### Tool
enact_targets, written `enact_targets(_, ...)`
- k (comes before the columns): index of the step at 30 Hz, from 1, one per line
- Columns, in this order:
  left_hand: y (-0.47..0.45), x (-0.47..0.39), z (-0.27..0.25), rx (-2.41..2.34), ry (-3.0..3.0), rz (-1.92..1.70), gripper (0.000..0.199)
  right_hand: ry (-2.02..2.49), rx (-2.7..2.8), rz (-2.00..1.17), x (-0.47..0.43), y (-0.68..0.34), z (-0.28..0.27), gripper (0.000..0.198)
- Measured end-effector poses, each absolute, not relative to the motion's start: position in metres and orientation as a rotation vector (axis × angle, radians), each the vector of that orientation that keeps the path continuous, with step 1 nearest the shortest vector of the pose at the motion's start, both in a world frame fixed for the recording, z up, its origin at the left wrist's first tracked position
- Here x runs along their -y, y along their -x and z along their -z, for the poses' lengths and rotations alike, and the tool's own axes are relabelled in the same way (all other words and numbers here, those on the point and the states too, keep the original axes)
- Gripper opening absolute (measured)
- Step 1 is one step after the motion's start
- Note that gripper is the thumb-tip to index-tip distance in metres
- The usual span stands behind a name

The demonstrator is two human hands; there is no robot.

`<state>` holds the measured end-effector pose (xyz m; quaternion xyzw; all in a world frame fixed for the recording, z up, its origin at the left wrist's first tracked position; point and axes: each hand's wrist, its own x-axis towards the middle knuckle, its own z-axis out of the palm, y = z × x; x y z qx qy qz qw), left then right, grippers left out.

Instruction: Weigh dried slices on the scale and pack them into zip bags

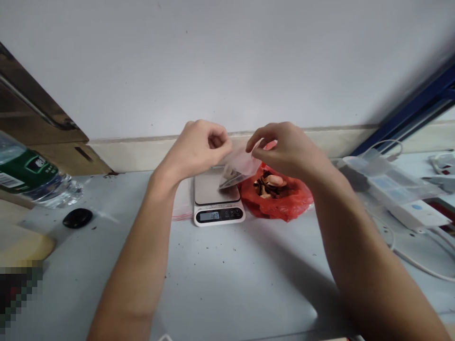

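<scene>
A small clear plastic bag [245,163] hangs tilted over the scale, with some pale and dark pieces in its lower corner. My left hand [199,147] is closed in a pinch at the bag's upper left edge. On the other side, my right hand [284,144] pinches the bag's upper right, its fingers curled downward. The white kitchen scale [220,217] below has a grey plate and a lit display that seems to read 189. Beside it an opened red plastic bag [280,208] holds brown and pale dried pieces [270,183].
Flat clear bags with red strips [182,216] lie left of the scale. Further left are a water bottle [31,173] and a black oval object [77,218]. A white box [408,203] and cables [423,267] occupy the right. Dark crumbs dot the tabletop [220,284]; a wall stands behind.
</scene>
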<state>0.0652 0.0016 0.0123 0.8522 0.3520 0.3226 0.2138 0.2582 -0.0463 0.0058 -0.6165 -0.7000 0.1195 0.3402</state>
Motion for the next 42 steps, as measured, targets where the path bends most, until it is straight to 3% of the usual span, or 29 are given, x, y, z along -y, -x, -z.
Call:
enact_targets(6, -0.062, -0.012, -0.002, -1.017, -2.360, -0.687, 0.011, 1.826, 1.649, -0.067, 0.048, -0.257, -0.003, 0.020)
enact_targets(12, -0.058, -0.016, 0.000, -1.074, -2.352, -0.482, 0.021, 2.102, 1.779, -0.328, 0.048, -0.262, -0.007, 0.019)
enact_targets(16, -0.059, -0.016, -0.002, -1.098, -2.362, -0.430, 0.025, 2.019, 1.825, -0.353, 0.048, -0.270, -0.007, 0.010)
enact_targets(22, -0.056, -0.016, -0.004, -1.129, -2.336, -0.402, 0.028, 2.055, 1.820, -0.494, 0.044, -0.259, -0.004, 0.014)
enact_targets(26, -0.052, -0.016, -0.005, -1.135, -2.340, -0.399, 0.029, 2.062, 1.862, -0.408, 0.043, -0.253, 0.004, 0.029)
enact_targets(32, -0.046, -0.021, 0.000, -1.121, -2.314, -0.499, 0.031, 1.978, 1.992, -0.352, 0.045, -0.262, 0.009, 0.083)
enact_targets(37, -0.050, -0.031, 0.013, -1.189, -1.999, -0.856, 0.042, 1.666, 1.973, -0.281, 0.052, -0.273, -0.006, 0.090)
enact_targets(42, -0.059, -0.028, 0.015, -0.758, -1.505, -0.812, 0.033, 1.579, 1.847, -0.356, 0.066, -0.281, -0.026, 0.085)
